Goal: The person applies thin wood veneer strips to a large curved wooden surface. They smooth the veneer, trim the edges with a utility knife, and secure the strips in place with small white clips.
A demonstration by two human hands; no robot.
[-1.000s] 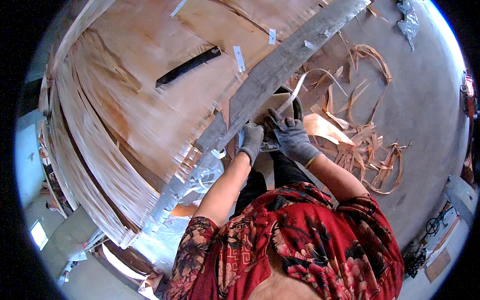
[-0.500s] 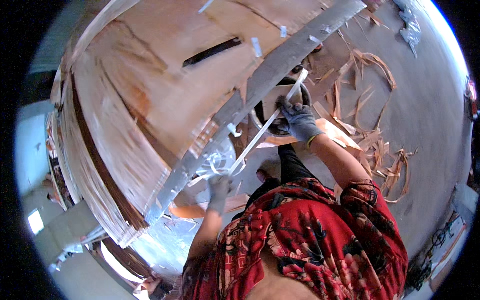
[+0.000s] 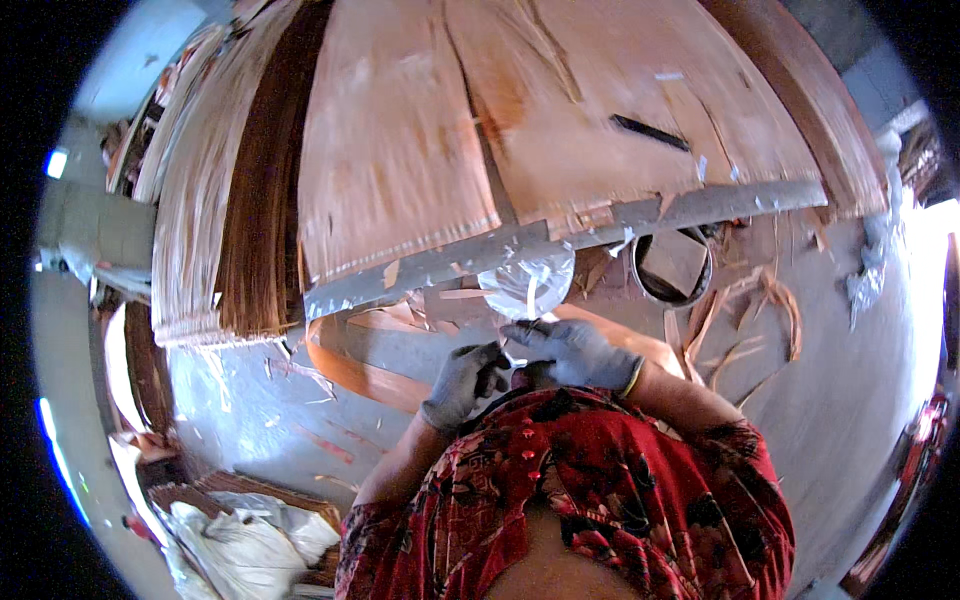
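Close in front of my body, my two grey-gloved hands almost meet. My right hand (image 3: 585,357) is closed, its fingers pinching a narrow white strip of tape (image 3: 532,295) whose free part stands up over a clear plastic sheet or bag (image 3: 560,282). Beside it my left hand (image 3: 463,384) is closed with curled fingers, and a bit of the same white strip shows between the hands. Just beyond them lies the long grey edge (image 3: 440,262) of a table covered with wide thin sheets of wood veneer (image 3: 390,150).
On the veneer rests a black bar (image 3: 650,132). A round dark-rimmed bucket (image 3: 640,280) stands below the table edge at the right. Veneer scraps (image 3: 790,320) litter the grey floor, and a curved veneer strip (image 3: 365,370) lies left of my hands. White plastic sheeting (image 3: 245,535) is heaped at the lower left.
My view has turned toward the left. The strip was stretched long between my spread hands; now the hands are together near my body, with the right one drawn back from over the bucket.
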